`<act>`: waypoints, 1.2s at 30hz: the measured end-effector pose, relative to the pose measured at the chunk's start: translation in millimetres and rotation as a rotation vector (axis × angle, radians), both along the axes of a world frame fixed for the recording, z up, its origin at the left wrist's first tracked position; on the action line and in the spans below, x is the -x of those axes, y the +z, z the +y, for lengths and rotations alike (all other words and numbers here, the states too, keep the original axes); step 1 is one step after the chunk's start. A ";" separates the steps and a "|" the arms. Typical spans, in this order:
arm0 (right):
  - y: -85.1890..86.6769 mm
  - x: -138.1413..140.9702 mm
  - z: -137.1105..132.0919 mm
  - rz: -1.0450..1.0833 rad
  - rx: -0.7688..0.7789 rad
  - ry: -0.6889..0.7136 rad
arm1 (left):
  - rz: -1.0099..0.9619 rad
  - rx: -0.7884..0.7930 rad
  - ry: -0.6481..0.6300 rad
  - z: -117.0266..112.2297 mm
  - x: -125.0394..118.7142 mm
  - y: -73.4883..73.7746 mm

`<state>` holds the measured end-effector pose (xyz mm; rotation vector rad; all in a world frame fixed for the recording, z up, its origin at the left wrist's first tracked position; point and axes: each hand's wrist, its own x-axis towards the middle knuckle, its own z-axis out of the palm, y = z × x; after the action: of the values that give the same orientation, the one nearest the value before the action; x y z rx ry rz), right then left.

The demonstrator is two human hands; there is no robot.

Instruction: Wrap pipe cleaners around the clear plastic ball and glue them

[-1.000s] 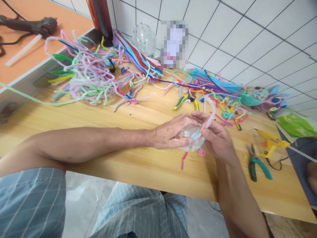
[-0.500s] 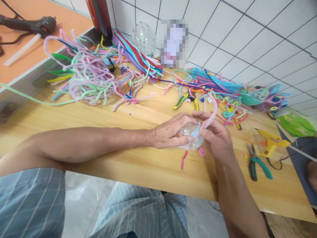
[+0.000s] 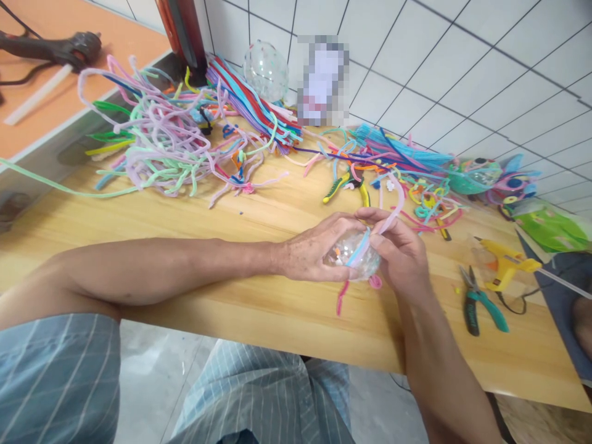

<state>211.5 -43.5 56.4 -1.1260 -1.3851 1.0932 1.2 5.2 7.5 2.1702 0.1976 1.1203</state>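
The left hand (image 3: 305,251) is keeping a half-open grip around the clear ball (image 3: 340,254) over the bench (image 3: 277,314); the right hand (image 3: 401,250) is pinching the lilac stem (image 3: 396,206). More blue stem (image 3: 357,250) is now showing, apparently lying across the ball.

I see bright, soft light over the wooden table (image 3: 259,311), glare on the floor (image 3: 148,354) below it, a pixelated patch (image 3: 322,80) behind it.

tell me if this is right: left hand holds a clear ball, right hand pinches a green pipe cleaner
The colour is wrong: the head view shows the right hand pinching a pale purple pipe cleaner, not green. The left hand does hold a clear ball.
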 end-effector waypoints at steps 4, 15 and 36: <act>-0.3 0.7 0.4 0.006 -0.007 -0.003 | 0.001 -0.003 -0.018 0.7 2.0 0.5; -0.7 1.6 -0.2 -0.023 -0.034 -0.009 | 0.007 0.026 0.014 0.0 2.0 4.0; -16.5 5.6 -6.0 -0.293 -0.410 0.012 | -0.024 -0.012 0.116 0.2 11.6 -1.2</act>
<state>206.0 -49.5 39.8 -0.9983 -1.7510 0.6229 -10.4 5.4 6.3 2.1783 0.3103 1.2138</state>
